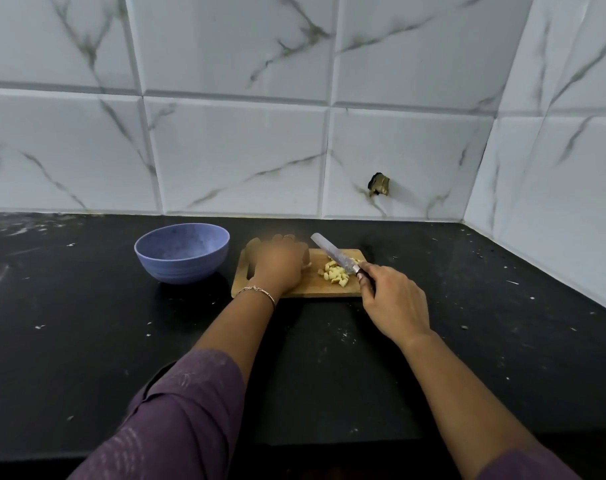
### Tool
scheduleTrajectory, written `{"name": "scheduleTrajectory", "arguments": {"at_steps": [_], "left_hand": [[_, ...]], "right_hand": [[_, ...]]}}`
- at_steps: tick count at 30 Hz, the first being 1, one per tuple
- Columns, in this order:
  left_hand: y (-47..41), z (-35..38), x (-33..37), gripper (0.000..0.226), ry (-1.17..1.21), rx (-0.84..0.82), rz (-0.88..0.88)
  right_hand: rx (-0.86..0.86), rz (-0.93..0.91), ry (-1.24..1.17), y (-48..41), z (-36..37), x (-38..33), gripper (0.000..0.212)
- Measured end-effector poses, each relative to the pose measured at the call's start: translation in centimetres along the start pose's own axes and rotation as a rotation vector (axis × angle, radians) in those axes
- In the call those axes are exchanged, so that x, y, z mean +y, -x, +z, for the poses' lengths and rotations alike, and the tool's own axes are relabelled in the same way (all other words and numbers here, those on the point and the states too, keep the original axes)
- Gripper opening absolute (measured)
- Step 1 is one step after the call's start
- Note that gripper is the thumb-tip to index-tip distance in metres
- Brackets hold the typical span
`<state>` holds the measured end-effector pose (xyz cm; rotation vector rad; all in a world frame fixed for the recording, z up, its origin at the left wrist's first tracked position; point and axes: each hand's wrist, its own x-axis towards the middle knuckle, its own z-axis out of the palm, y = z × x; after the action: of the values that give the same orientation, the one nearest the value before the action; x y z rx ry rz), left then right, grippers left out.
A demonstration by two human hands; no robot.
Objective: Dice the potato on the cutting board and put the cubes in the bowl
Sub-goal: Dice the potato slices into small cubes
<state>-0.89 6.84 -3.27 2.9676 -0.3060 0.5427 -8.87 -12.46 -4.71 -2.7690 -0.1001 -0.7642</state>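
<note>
Nearest, a purple sleeve (190, 410) covers the left forearm above the black, white-flecked stone worktop (329, 368), with a thin metal bracelet (256, 291) at the wrist. The right hand (391, 299) grips the dark handle of a steel kitchen knife (332, 254), its blade slanting over pale yellow potato cubes (334, 272) heaped on the rectangular wooden cutting board (315, 289), while the blurred left hand (277, 261) lies over the board's left half, its grasp impossible to tell. Left of the board stands a round blue bowl (182, 261); behind, white marble-veined wall tiles (242, 150) show one dark broken hole (379, 184).

Right hand (390, 303) grips knife (332, 254) beside cubes (334, 273)
</note>
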Motion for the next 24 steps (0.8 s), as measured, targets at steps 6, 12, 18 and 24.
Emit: {"name": "scheduleTrajectory", "arguments": {"at_steps": [6,12,18,24], "left_hand": [[0.3,0.0,-0.2,0.021,0.019,0.008,-0.008],[1.0,-0.3,-0.4,0.026,0.189,-0.042,-0.086],[3.3,-1.1,-0.6,0.023,0.295,-0.080,-0.123],[5.7,-0.9,-0.7,0.020,0.419,0.008,-0.205]], "right_hand": [[-0.007,-0.012,-0.023,0.1,-0.2,-0.1,0.034],[-0.016,-0.034,-0.027,0.2,-0.4,-0.2,0.035],[-0.014,-0.064,-0.033,0.5,-0.5,-0.3,0.034],[-0.041,-0.129,-0.017,1.5,-0.4,-1.2,0.042]]}}
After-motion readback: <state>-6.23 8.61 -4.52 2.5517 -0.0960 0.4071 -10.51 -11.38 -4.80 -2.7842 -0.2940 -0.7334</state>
